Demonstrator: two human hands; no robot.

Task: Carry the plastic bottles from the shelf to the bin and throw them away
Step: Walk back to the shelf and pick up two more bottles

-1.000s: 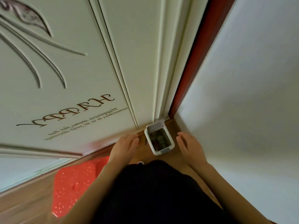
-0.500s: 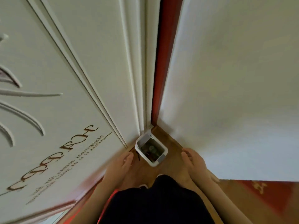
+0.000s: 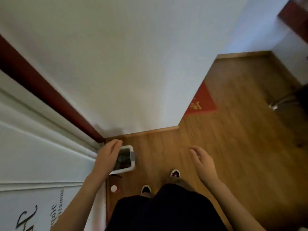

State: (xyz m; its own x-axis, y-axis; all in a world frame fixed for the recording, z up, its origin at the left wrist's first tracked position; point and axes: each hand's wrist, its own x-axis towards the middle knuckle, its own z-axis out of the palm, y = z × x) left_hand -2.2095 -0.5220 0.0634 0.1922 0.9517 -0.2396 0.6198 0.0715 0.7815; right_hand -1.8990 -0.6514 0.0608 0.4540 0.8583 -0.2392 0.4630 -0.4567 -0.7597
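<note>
- This is a home, seemingly a hallway corner: a wood-look plank floor [image 3: 225, 147] spreads beneath and beyond both hands.
- Past the left hand [image 3: 106, 157] and the right hand [image 3: 202, 161], a plain white wall [image 3: 133, 64] meets the floor at a wooden skirting board [image 3: 150, 130].
- Left of the left hand stands a white panelled door [image 3: 33, 147] with decorative script lettering [image 3: 54, 212], edged by a dark red frame [image 3: 50, 97].
- Beyond the right hand, a red mat [image 3: 202, 102] with gold characters lies on the floor.
- Just under the left hand, a small white household bin [image 3: 123, 171] sits in the corner.
</note>
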